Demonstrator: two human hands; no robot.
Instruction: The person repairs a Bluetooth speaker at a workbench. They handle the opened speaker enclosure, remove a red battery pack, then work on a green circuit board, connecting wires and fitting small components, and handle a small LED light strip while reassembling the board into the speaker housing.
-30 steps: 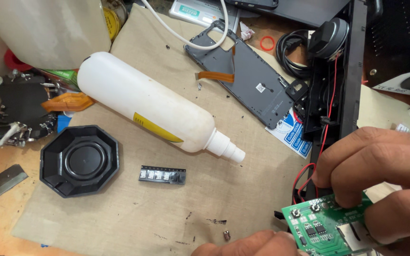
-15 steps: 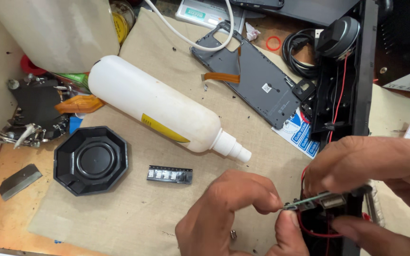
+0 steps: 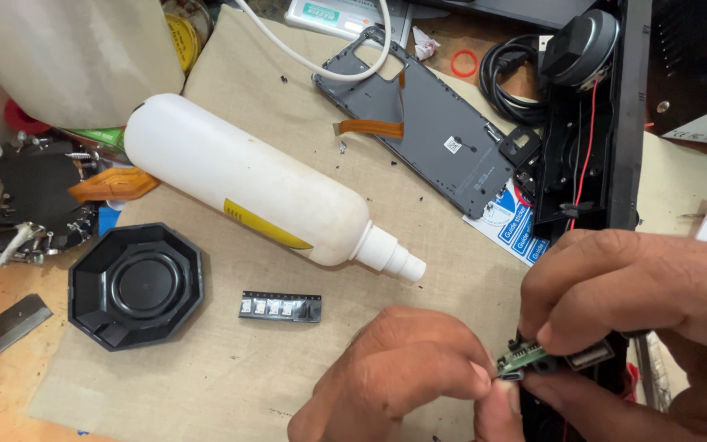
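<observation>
a small green circuit board (image 3: 524, 361) sits edge-on at the lower right, pinched between the left hand (image 3: 407, 381) and right hand (image 3: 644, 307), fingers of both closed on it. a white plastic bottle (image 3: 263, 192) and a black strip connector (image 3: 280, 307) lie well apart on the tan paper-covered worktop (image 3: 206, 385).

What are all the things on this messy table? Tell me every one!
Plastic bottle: one, white, lying on its side mid-table.
Octagonal tray: one, black, left of centre.
Small button strip: one, black, below the bottle.
Phone frame: one, dark grey, top centre.
Orange ribbon cable: one, on the frame.
Speaker housing: one, black, red wire, right.
Rubber ring: one, red, top.
Metal blade: one, grey, far left.
Circuit board: one, green, pinched between both hands.
Left hand: bottom centre.
Right hand: bottom right.
</observation>
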